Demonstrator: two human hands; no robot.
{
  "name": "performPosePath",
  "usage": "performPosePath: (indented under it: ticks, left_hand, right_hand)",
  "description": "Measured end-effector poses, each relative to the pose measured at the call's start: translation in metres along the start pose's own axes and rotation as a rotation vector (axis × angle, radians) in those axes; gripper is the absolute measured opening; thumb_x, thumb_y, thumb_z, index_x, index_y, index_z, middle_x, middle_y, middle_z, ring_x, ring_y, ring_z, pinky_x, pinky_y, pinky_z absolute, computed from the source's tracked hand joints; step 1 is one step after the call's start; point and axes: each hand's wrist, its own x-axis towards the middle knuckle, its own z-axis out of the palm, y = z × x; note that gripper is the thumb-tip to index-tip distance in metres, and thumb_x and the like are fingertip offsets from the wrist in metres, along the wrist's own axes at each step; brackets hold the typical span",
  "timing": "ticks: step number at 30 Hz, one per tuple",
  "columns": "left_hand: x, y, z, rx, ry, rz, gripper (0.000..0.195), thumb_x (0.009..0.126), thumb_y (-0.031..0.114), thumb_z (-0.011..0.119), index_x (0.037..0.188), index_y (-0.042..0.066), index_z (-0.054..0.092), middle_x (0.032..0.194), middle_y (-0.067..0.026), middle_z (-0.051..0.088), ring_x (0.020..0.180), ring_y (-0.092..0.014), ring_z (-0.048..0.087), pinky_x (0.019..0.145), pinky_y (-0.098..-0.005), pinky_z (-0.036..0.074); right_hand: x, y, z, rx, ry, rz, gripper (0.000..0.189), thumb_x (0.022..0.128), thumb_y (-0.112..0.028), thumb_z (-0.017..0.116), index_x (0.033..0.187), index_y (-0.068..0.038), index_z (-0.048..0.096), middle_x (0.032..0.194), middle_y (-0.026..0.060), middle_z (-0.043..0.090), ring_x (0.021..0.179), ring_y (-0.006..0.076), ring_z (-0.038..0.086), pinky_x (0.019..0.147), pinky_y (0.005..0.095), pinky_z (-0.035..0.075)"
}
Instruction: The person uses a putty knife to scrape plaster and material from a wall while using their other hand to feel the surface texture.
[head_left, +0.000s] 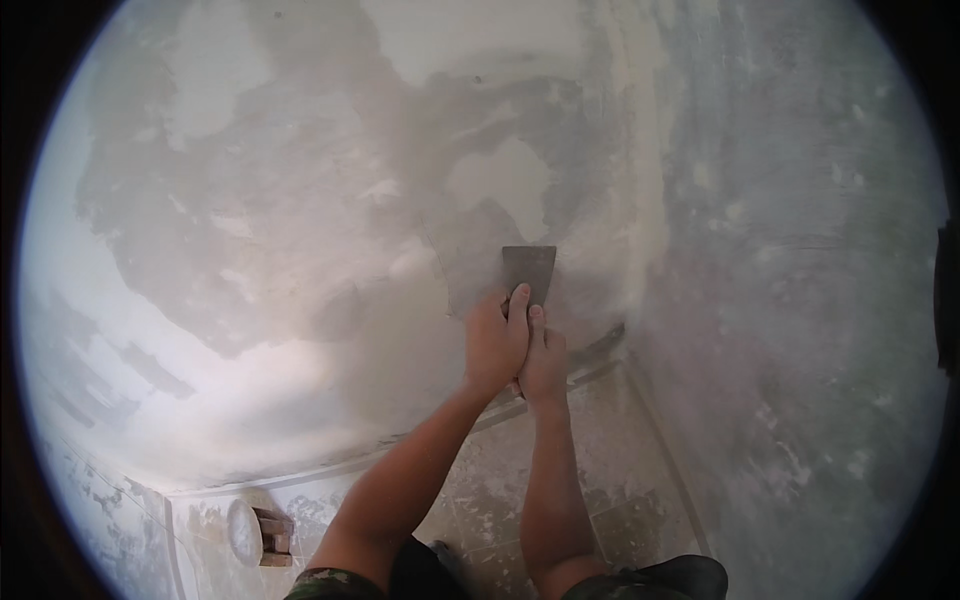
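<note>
A broad-bladed scraper (529, 266) meets the patchy plastered wall (390, 150), its straight edge upward. My left hand (495, 349) grips it near the blade, with the thumb laid on the back of the blade. Just below and to the right, my right hand (544, 367) closes around the lower part of the handle. The two hands touch, and they hide most of the handle. Lighter, smooth filler patches (502, 176) show on the grey wall above the blade. A thin crack runs down the wall left of the hands.
A second wall (787, 247) meets the first at a corner on the right. Below is a tiled floor (495, 480) spotted with white residue. A small wooden stool (274, 532) with a round, whitened top stands at the lower left. A dark streak (600, 345) marks the wall's foot near the corner.
</note>
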Motion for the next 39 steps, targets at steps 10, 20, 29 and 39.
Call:
performPosePath:
  ticks: [10, 20, 29, 39]
  left_hand:
    - [0.015, 0.020, -0.007, 0.218, -0.024, 0.135, 0.040, 0.097, 0.023, 0.065, 0.075, -0.009, 0.064, 0.064, -0.0257, 0.062, 0.059, -0.042, 0.061, 0.060, -0.0506, 0.045]
    - [0.037, 0.055, -0.043, 0.293, -0.214, 0.213, 0.034, 0.096, 0.022, 0.066, 0.080, -0.008, 0.064, 0.072, -0.0257, 0.064, 0.065, -0.041, 0.064, 0.064, -0.0498, 0.049]
    - [0.032, 0.001, -0.045, -0.869, -0.411, -0.156, 0.041, 0.105, 0.036, 0.062, 0.114, -0.004, 0.065, 0.102, -0.0125, 0.073, 0.094, -0.019, 0.068, 0.088, -0.0354, 0.052]
    - [0.031, 0.044, -0.043, -0.704, -0.652, -0.169, 0.050, 0.109, 0.042, 0.051, 0.117, -0.004, 0.069, 0.105, -0.0130, 0.075, 0.096, -0.020, 0.071, 0.087, -0.0360, 0.054]
  right_hand:
    - [-0.007, -0.023, 0.009, 0.315, -0.097, 0.191, 0.062, 0.113, -0.050, 0.033, 0.090, 0.000, 0.062, 0.056, 0.0045, 0.054, 0.038, 0.0161, 0.049, 0.033, 0.0319, 0.033]
    - [-0.033, -0.076, 0.044, 0.593, 0.008, 0.272, 0.047, 0.111, -0.048, 0.044, 0.099, -0.006, 0.060, 0.069, 0.0032, 0.058, 0.046, 0.0141, 0.052, 0.041, 0.0296, 0.038]
    - [-0.067, -0.084, 0.024, -0.224, 0.100, -0.217, 0.030, 0.107, -0.024, 0.059, 0.125, -0.001, 0.066, 0.086, 0.0056, 0.063, 0.062, 0.0132, 0.058, 0.053, 0.0296, 0.045]
    - [-0.062, -0.068, 0.016, -1.260, 0.380, -0.602, 0.052, 0.103, -0.016, 0.058, 0.153, -0.004, 0.049, 0.115, 0.0197, 0.065, 0.097, 0.0407, 0.068, 0.079, 0.0475, 0.055]
